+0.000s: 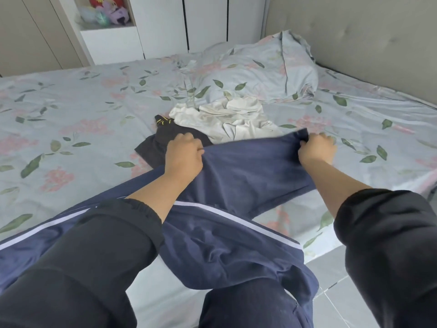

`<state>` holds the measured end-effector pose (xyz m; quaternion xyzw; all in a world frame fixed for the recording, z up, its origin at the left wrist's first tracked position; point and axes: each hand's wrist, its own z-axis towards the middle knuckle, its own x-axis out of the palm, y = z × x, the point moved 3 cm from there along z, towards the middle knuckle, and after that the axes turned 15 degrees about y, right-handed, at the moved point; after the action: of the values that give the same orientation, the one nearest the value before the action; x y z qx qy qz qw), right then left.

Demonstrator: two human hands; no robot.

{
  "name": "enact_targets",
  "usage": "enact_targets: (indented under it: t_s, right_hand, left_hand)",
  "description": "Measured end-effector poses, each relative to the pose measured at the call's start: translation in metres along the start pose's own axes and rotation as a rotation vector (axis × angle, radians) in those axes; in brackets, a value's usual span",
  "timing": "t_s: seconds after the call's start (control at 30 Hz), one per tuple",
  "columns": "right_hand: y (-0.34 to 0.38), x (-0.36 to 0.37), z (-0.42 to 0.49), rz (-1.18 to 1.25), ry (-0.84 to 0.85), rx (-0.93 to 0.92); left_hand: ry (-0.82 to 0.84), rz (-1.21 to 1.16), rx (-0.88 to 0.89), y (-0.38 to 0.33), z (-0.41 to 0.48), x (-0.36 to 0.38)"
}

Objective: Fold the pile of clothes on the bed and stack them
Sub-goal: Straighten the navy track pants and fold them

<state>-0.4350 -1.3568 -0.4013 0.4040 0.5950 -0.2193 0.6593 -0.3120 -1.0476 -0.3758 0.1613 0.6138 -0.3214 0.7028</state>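
two clenched hands, left hand (183, 155) and right hand (316, 147), grip the navy trousers (248, 166); their length trails nearward from the fingers (322, 138)

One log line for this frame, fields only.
item: navy striped garment | left hand: grips far edge | right hand: grips far edge | waiting: black garment, white garment on bed

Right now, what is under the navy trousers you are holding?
The black garment and cream garment run under the far edge of the navy trousers, on the floral sheet. How far they reach underneath is covered.
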Motion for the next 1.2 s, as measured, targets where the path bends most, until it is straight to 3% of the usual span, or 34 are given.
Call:
enact_targets:
  t_s: [0.07,0.13,0.2,0.3,0.33,0.4,0.47,0.53,0.6,0.73,0.8,0.97,1.07,1.2]
  right_hand:
    - [0.007,-0.011,0.008,0.069,-0.067,-0.023]
    - [0.017,-0.008,0.002,0.090,-0.001,-0.015]
    - [0.031,0.004,-0.018,0.033,0.038,-0.128]
    - [0.052,0.020,-0.072,0.102,0.047,-0.469]
    - [0.057,0.026,-0.094,0.175,0.139,-0.554]
    - [0.062,0.043,-0.136,0.281,0.490,-0.651]
    - [0.065,0.058,-0.170,0.163,0.790,-0.690]
    - [0.064,0.064,-0.186,0.007,0.883,-0.732]
    - [0.063,0.059,-0.188,0.030,0.955,-0.734]
    - [0.052,0.039,-0.177,0.491,1.248,-0.527]
    - [0.051,0.031,-0.169,0.563,1.275,-0.488]
    - [0.046,0.014,-0.149,0.267,1.202,-0.501]
    - [0.033,-0.005,-0.136,0.036,1.234,-0.451]
    - [0.023,-0.031,-0.107,-0.416,1.112,-0.354]
  left_hand:
    - [-0.055,0.029,-0.126,0.002,0.003,-0.003]
    - [0.045,0.078,-0.136,-0.005,0.001,0.003]
    - [0.099,0.060,-0.004,-0.018,-0.012,0.013]
    - [0.137,-0.048,0.290,-0.031,-0.050,0.018]
    - [0.168,-0.065,0.367,-0.030,-0.065,0.020]
    - [0.279,-0.042,0.432,-0.025,-0.089,0.024]
    - [0.398,0.025,0.379,-0.014,-0.104,0.028]
    - [0.467,0.030,0.258,-0.002,-0.111,0.028]
    - [0.519,0.017,0.151,0.007,-0.111,0.024]
    - [0.602,-0.232,0.039,0.012,-0.104,0.016]
    - [0.630,-0.316,0.041,0.009,-0.099,0.010]
    - [0.227,-0.283,-0.051,0.013,-0.074,-0.024]
    - [0.201,-0.229,-0.139,0.022,-0.059,-0.032]
    - [0.273,-0.295,-0.184,0.031,-0.042,-0.030]
